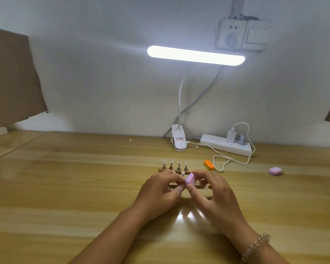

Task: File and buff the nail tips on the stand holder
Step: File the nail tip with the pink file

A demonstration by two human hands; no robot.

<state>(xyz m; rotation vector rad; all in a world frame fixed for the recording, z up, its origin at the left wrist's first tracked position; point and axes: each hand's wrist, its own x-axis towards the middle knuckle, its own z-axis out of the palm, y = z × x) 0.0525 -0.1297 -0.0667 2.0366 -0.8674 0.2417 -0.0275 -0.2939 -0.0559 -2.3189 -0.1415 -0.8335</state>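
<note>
Straight ahead on the counter (74, 187): the stand holder (176, 171), long axis running side to side across the view, parallel to the counter's far edge. On its back row, four nail tips (171, 162) upright on small metal pegs, in plain sight. Front row mostly hidden behind the hands, with one white tip peeking out just above the knuckles. Over the near rail of the stand holder, both hands close together, nearly touching. In the right hand (215, 189), a small lilac buffing block (190, 179), pinched narrow between thumb and fingertips and held on edge at the middle of the stand holder. Left hand (160, 190) curled in beside the block, thumb and forefinger drawn together; perhaps steadying a peg or a tip, but too blurred and covered to tell. By the look of it, buffing of a front-row tip near the middle, so likely short strokes across that tip, with the right hand nearer the work and the left as brace. Just right of the stand holder, an orange block (209, 165); well to its right, a second lilac block (275, 171); behind it, a lamp clip (178, 141) and a power strip (227, 144).
</note>
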